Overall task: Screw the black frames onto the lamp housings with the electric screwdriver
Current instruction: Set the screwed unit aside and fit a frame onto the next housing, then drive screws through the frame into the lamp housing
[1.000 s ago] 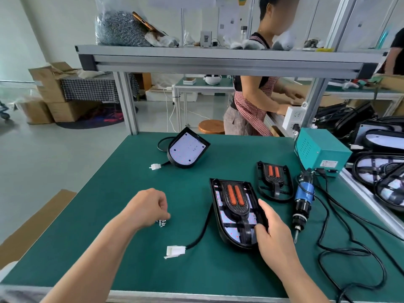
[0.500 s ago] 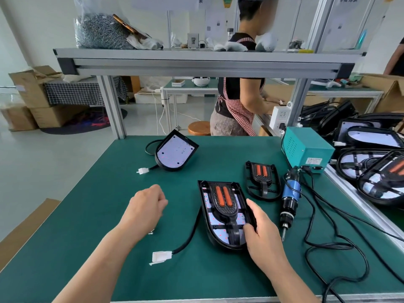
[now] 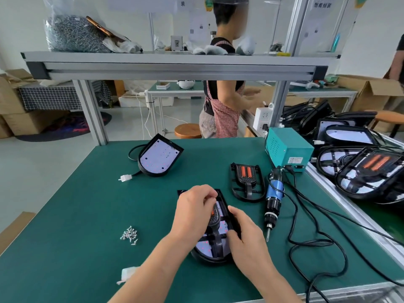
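Observation:
A lamp housing (image 3: 208,248) with a black frame and orange insert on it lies at the table's front centre. My left hand (image 3: 194,212) hovers over its upper half, fingers curled and fingertips pinched together on something tiny, seemingly a screw. My right hand (image 3: 244,237) grips the housing's right edge. The blue electric screwdriver (image 3: 273,202) lies untouched on the mat just right of my hands, tip toward me. A spare black frame (image 3: 247,182) lies beyond it. A second housing (image 3: 158,158) without a frame lies at the back left. Several loose screws (image 3: 130,234) lie left of the housing.
A teal power box (image 3: 288,147) stands at the back right, with black cables (image 3: 306,243) looping over the mat. More lamp housings (image 3: 367,171) are stacked off the right edge. A white connector (image 3: 126,275) lies near the front edge. A person stands behind the bench.
My left hand has left the screw pile and moved right, onto the top of the housing. The right hand shifted slightly along the housing's right edge. The camera moved closer.

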`<act>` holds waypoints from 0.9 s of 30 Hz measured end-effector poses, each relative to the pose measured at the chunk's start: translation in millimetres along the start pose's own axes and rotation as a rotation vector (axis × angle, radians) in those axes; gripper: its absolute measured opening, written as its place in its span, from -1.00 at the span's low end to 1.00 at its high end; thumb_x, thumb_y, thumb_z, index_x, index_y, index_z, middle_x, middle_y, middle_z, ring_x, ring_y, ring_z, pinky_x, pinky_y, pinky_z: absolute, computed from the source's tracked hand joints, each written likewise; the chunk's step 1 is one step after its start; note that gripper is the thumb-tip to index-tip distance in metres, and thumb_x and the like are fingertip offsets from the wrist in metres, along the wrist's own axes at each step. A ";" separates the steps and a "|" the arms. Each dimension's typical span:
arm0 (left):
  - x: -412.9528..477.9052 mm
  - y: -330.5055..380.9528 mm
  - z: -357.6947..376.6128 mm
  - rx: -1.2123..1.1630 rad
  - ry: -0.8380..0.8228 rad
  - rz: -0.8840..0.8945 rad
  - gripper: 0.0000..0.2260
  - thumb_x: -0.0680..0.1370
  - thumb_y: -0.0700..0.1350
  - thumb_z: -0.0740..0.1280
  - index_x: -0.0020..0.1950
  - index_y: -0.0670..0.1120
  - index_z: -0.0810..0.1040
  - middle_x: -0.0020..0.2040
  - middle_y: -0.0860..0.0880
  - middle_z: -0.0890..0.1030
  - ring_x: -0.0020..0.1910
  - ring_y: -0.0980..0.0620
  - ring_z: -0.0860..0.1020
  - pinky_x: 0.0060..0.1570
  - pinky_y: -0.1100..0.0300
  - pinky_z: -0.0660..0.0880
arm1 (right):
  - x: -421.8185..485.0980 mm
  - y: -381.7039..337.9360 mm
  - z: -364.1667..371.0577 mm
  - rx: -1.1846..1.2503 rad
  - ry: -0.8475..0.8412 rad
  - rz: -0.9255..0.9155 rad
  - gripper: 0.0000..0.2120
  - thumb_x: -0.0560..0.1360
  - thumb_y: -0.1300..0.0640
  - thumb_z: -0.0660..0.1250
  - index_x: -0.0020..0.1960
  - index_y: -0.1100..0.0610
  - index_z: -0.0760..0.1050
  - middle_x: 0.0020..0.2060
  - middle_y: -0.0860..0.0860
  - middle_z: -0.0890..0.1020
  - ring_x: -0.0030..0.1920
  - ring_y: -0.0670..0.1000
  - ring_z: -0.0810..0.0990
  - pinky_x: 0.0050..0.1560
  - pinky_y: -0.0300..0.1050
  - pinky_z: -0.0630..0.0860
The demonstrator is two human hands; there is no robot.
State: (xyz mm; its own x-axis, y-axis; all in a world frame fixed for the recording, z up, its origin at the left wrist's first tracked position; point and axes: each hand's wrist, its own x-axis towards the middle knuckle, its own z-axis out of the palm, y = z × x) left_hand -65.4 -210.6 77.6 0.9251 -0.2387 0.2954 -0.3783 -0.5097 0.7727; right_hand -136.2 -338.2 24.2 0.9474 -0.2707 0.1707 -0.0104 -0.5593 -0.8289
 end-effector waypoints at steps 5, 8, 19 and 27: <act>-3.2 -7.0 4.0 0.022 0.033 0.041 -0.84 0.55 -0.29 0.35 -0.02 -0.09 0.69 -0.19 0.15 0.64 -0.15 0.13 0.61 0.00 0.16 0.54 | 21.7 12.5 -26.1 -0.160 0.332 -0.070 -0.74 0.54 0.19 0.41 0.22 0.13 0.56 0.15 -0.04 0.55 0.25 0.02 0.44 0.27 -0.12 0.34; -3.6 -7.9 4.5 0.017 0.033 0.034 -0.84 0.56 -0.30 0.33 -0.04 -0.08 0.67 -0.20 0.15 0.63 -0.16 0.11 0.62 -0.02 0.14 0.55 | 49.3 22.0 -58.4 -0.301 0.379 0.118 -0.70 0.56 0.05 0.38 0.23 0.16 0.52 0.13 0.06 0.48 0.20 0.13 0.43 0.18 0.00 0.39; 0.3 -4.4 0.8 0.071 -0.006 0.050 -0.81 0.56 -0.30 0.33 -0.11 -0.03 0.64 -0.20 0.12 0.57 -0.17 0.17 0.53 -0.13 0.41 0.35 | 121.7 43.5 -87.8 -0.515 0.058 0.554 -0.44 0.49 -0.12 0.39 0.29 0.24 0.36 0.06 0.11 0.57 0.01 0.14 0.59 -0.13 -0.08 0.46; 1.5 0.3 -1.6 -0.036 -0.029 -0.024 -0.82 0.53 -0.32 0.34 -0.13 -0.04 0.61 -0.35 0.05 0.62 -0.30 0.10 0.58 -0.11 0.15 0.55 | 99.3 59.8 -103.6 0.579 0.269 0.634 -0.83 0.52 0.14 0.40 -0.07 0.21 0.46 -0.32 0.13 0.50 -0.40 0.10 0.47 -0.35 -0.07 0.45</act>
State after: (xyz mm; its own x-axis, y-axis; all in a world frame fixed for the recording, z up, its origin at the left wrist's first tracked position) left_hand -64.1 -209.7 79.1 0.9324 -0.2504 0.2605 -0.3538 -0.4860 0.7991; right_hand -75.9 -479.7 46.8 0.7109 -0.6091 -0.3517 -0.2742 0.2205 -0.9360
